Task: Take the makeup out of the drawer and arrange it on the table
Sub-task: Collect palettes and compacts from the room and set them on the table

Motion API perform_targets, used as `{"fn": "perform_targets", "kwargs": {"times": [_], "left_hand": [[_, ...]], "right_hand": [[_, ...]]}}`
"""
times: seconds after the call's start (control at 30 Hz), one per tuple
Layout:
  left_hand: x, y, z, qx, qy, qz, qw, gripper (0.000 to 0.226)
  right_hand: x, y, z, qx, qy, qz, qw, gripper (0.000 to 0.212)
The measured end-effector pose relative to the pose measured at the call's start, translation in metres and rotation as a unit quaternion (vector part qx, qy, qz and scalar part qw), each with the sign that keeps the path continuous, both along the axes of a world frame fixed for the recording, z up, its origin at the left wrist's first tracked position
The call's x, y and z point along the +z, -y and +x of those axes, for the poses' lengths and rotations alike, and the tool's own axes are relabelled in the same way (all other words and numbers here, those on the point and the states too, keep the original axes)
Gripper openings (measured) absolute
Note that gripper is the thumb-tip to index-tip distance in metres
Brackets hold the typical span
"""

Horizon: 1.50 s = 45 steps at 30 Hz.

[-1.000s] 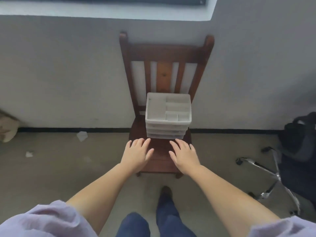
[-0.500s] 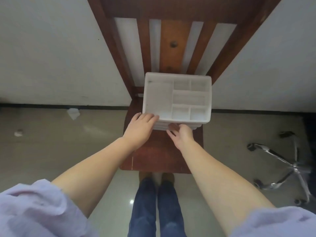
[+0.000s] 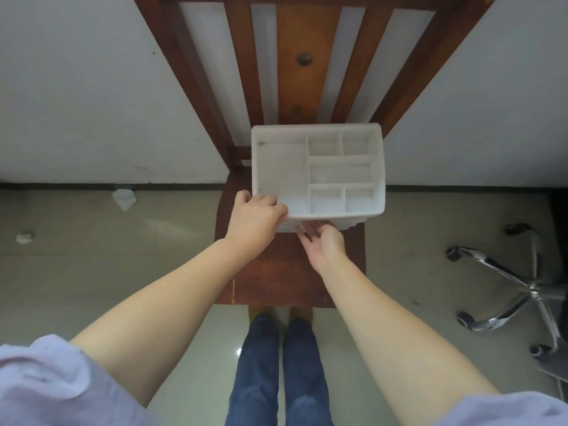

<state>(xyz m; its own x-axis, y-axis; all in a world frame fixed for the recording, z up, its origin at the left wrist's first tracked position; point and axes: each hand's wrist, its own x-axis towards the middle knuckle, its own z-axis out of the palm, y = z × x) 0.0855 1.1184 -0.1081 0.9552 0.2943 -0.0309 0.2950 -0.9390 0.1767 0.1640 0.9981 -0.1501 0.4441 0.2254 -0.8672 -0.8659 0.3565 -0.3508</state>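
White wall (image 3: 76, 103), wooden chair (image 3: 304, 66), glossy floor (image 3: 92, 256)

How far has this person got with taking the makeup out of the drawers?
Barely begun. Nothing looks done: no makeup shows anywhere, and the compartments on top of the white organizer, which stands on the wooden chair, are empty. In hand: the left hand grips the organizer's front left corner, while the right hand reaches to the drawer fronts beneath. Left: open a drawer, take the makeup out, arrange it.
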Motion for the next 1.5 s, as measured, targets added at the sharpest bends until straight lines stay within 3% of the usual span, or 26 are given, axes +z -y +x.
{"fn": "perform_targets", "kwargs": {"times": [0.23, 0.57, 0.73, 0.8, 0.9, 1.0, 1.03, 1.1, 1.17, 1.2, 1.43, 1.5], "left_hand": [[-0.004, -0.004, -0.001, 0.02, -0.001, -0.007, 1.0, 0.021], [0.0, -0.011, 0.001, 0.021, -0.028, -0.035, 0.999, 0.024], [0.005, -0.007, -0.004, 0.016, -0.033, -0.053, 0.998, 0.024], [0.008, 0.0, -0.016, -0.005, 0.027, -0.037, 0.999, 0.023], [0.003, 0.023, -0.041, -0.108, 0.068, -0.064, 0.99, 0.018], [-0.012, 0.045, -0.046, -0.095, -0.042, -0.11, 0.989, 0.034], [-0.019, 0.047, -0.041, -0.06, -0.086, -0.106, 0.989, 0.043], [-0.033, 0.046, -0.023, -0.011, -0.135, -0.067, 0.989, 0.052], [-0.045, 0.042, -0.007, 0.0, -0.164, -0.032, 0.986, 0.06], [-0.049, 0.041, -0.001, 0.003, -0.174, -0.024, 0.984, 0.063], [-0.061, 0.037, -0.009, -0.044, -0.152, 0.027, 0.987, 0.068], [-0.057, 0.033, -0.01, -0.072, -0.152, 0.039, 0.985, 0.067]], "right_hand": [[-0.009, 0.0, -0.009, -0.011, 0.017, -0.012, 1.0, 0.045], [-0.016, 0.049, -0.08, -0.017, -0.043, -0.039, 0.998, 0.051], [0.0, 0.07, -0.09, 0.066, -0.069, -0.03, 0.995, 0.034], [0.016, 0.076, -0.082, 0.201, -0.071, -0.04, 0.976, 0.029], [0.046, 0.089, -0.053, 0.484, 0.051, -0.088, 0.869, 0.032], [0.061, 0.088, -0.016, 0.563, 0.275, -0.203, 0.753, 0.032], [0.059, 0.083, -0.004, 0.574, 0.362, -0.267, 0.685, 0.03], [0.043, 0.071, 0.011, 0.636, 0.466, -0.346, 0.509, 0.038], [0.02, 0.058, 0.016, 0.698, 0.48, -0.387, 0.364, 0.049], [0.011, 0.053, 0.017, 0.714, 0.474, -0.403, 0.32, 0.052], [-0.013, 0.055, 0.024, 0.674, 0.556, -0.418, 0.248, 0.053], [-0.01, 0.064, 0.022, 0.676, 0.569, -0.401, 0.242, 0.051]]}}
